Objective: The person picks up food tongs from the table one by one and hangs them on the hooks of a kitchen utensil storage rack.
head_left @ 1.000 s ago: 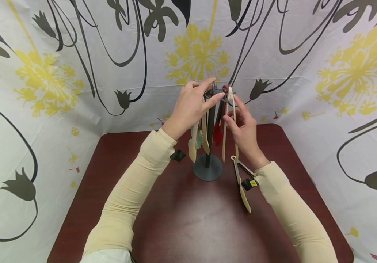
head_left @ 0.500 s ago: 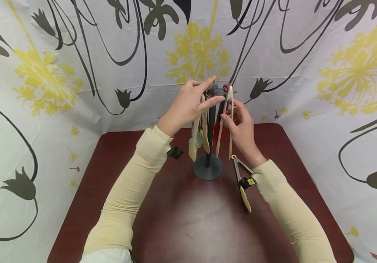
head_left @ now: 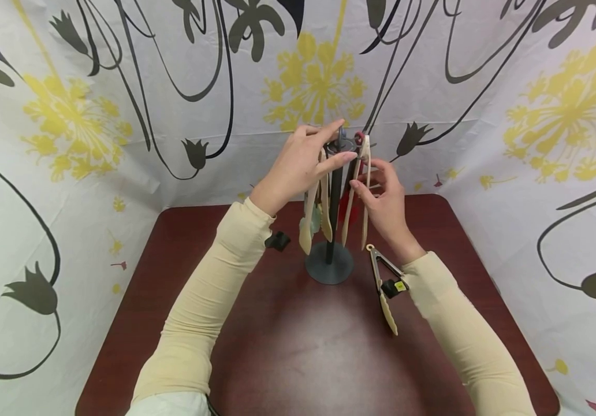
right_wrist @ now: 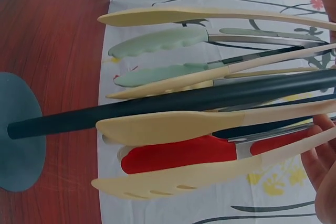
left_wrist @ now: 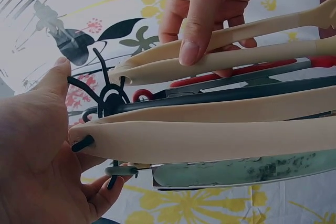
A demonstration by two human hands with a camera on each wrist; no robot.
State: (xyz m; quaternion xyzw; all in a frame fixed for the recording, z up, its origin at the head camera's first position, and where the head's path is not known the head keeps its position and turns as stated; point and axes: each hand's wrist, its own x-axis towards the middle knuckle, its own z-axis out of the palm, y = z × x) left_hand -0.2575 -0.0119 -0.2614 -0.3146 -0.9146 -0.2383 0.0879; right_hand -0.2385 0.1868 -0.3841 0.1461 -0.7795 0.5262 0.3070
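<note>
Beige tongs [head_left: 365,226] hang by their looped end from a hook of the dark utensil stand [head_left: 329,266], arms downward and slightly spread. My right hand [head_left: 385,202] pinches them, its thumb across one arm in the left wrist view and its fingers behind. My left hand [head_left: 300,159] holds the stand's hooked top, thumb on one side and fingers on the other. On the left side of the stand hang another pair of beige tongs [left_wrist: 210,140] and green-tipped tongs [right_wrist: 157,43]. Red-tipped tongs [right_wrist: 178,153] hang behind the pair in my right hand.
Metal tongs with beige tips [head_left: 387,315] lie spread on the dark red table [head_left: 298,358], right of the stand's base and below my right wrist. Patterned white cloth [head_left: 256,92] surrounds the table at the back and sides.
The lower ends of the beige tongs have swung left toward the stand's pole, and my right hand has shifted slightly left. My left hand stays at the stand's top.
</note>
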